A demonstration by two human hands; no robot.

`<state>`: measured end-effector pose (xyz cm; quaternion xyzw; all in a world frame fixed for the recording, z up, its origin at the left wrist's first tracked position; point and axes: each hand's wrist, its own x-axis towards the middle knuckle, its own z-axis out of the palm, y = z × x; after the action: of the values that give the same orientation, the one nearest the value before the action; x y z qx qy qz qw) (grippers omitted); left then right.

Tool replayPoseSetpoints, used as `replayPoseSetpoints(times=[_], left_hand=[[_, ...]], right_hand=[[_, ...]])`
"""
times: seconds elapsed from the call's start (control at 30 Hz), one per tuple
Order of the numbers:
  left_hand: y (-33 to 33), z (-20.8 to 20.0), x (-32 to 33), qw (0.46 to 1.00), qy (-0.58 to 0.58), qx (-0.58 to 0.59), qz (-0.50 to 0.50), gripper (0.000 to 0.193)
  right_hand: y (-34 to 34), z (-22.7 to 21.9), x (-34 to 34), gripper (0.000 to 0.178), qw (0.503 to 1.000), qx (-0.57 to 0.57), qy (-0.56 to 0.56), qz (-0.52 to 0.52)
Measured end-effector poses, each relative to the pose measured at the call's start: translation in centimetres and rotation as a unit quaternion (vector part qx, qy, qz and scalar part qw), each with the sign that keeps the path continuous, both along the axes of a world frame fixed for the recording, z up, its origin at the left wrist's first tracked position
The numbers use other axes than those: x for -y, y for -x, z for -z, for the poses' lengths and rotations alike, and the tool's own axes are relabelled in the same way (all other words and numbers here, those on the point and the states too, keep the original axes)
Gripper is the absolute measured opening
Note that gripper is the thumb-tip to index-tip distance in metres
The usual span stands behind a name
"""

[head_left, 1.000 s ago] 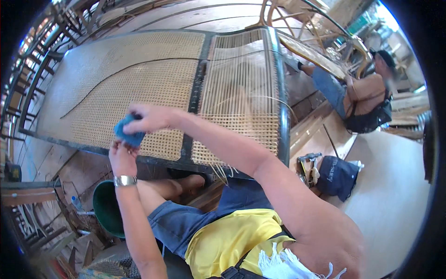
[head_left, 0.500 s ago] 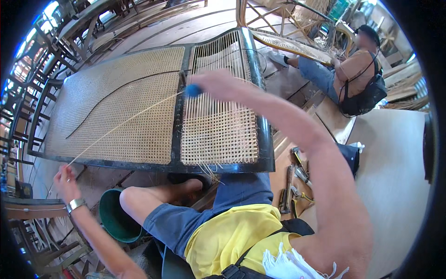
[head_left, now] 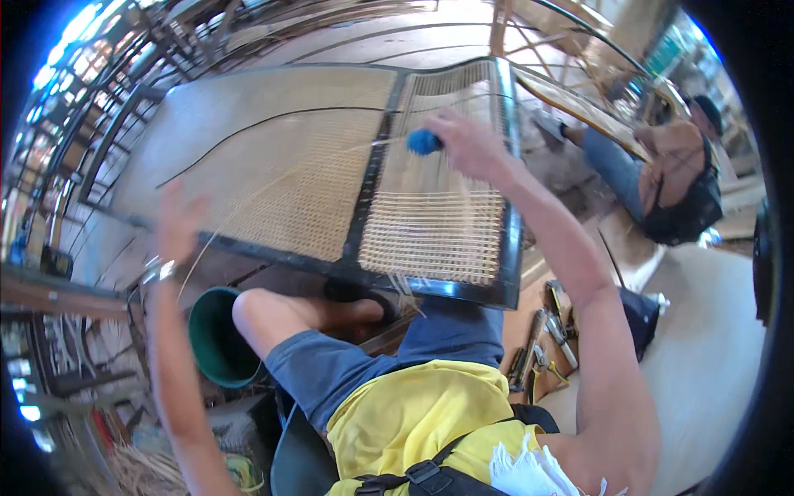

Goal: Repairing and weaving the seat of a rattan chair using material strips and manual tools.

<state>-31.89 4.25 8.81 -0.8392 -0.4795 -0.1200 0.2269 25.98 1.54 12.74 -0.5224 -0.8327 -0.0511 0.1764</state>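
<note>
- Green bucket stands nearest, beside the person's bent knee, under the near edge of the woven cane panel.
- Hand tools lie on the floor past the panel's near right corner.
- Left hand is raised off the near left edge, blurred; its grip looks pinched on a thin cane strand.
- Right hand, over the far right section, grips clamped on a blue-handled tool, where the strand ends.

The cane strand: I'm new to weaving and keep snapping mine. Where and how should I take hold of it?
Probably pinch the cane strand at its free lower-left end, near the left hand, coming from the left. It runs taut across the woven panel to the right hand, so pulling along its line avoids kinking.
</note>
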Motion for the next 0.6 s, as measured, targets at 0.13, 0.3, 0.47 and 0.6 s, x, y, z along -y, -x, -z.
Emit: replayPoseSetpoints(times=[0.13,0.3,0.47,0.6], left_hand=[[-21.3,-4.2,6.1,0.883,0.316,0.342,0.062,0.053],[-21.4,-3.3,6.7,0.797,0.42,0.431,0.056,0.043],[-19.2,-5.3,5.8,0.551,0.597,0.583,0.012,0.038],[-15.5,-4.6,6.2,0.579,0.616,0.535,-0.011,0.049]], right_hand=[[11.4,-3.3,1.9,0.039,0.994,0.004,0.07,-0.089],[12.5,-2.9,1.7,0.038,0.989,-0.038,0.033,-0.136],[11.6,-0.3,0.6,0.039,0.987,-0.048,0.027,-0.149],[10.3,0.7,-0.9,0.035,0.991,-0.052,0.067,-0.108]])
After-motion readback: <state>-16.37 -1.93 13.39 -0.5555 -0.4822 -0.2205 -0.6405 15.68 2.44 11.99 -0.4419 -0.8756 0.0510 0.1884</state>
